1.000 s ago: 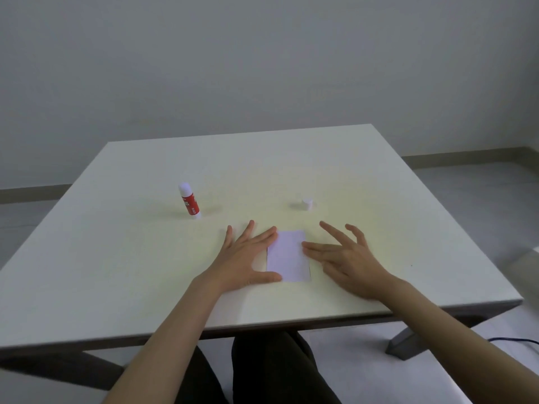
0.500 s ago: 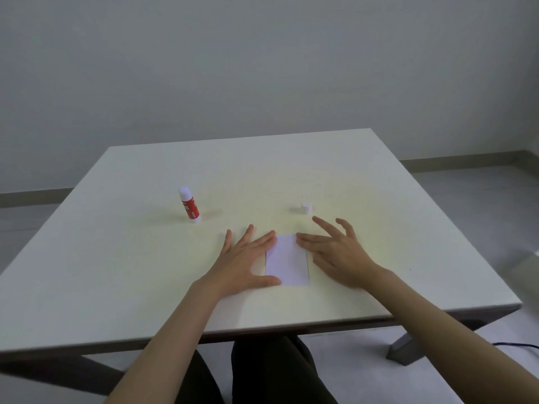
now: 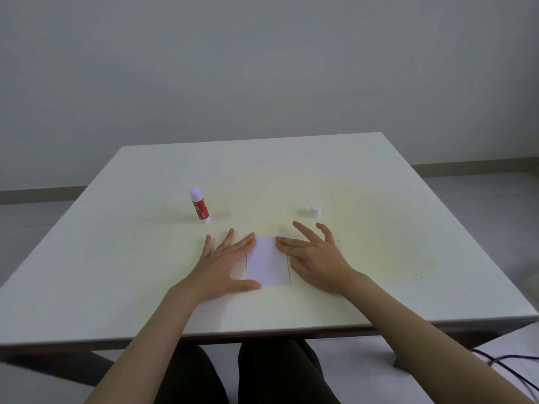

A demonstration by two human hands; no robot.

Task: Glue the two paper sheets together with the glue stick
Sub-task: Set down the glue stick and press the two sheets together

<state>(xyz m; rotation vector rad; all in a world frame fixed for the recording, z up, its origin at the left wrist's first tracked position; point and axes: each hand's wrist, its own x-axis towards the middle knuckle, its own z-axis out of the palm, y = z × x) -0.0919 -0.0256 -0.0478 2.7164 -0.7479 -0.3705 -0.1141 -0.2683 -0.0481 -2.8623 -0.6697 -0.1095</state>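
Observation:
A small white paper sheet (image 3: 267,262) lies flat on the white table (image 3: 116,272) between my hands; only one sheet shows from above. My left hand (image 3: 223,265) rests flat on its left side, with index finger and thumb touching its left edge. My right hand (image 3: 313,258) lies flat on the right, its fingertips on the sheet's upper right part. Both hands have spread fingers and hold nothing. The red and white glue stick (image 3: 199,206) stands upright, uncapped, far left of the sheet. Its white cap (image 3: 315,211) sits beyond my right hand.
The table's near edge (image 3: 262,333) runs just below my forearms, and my dark-trousered legs show under it. A black cable (image 3: 507,365) lies on the floor at the lower right. A plain wall stands behind the table.
My right hand has slid left and forward, so its fingertips now rest on the sheet's upper right part. My left hand and the sheet have stayed in place.

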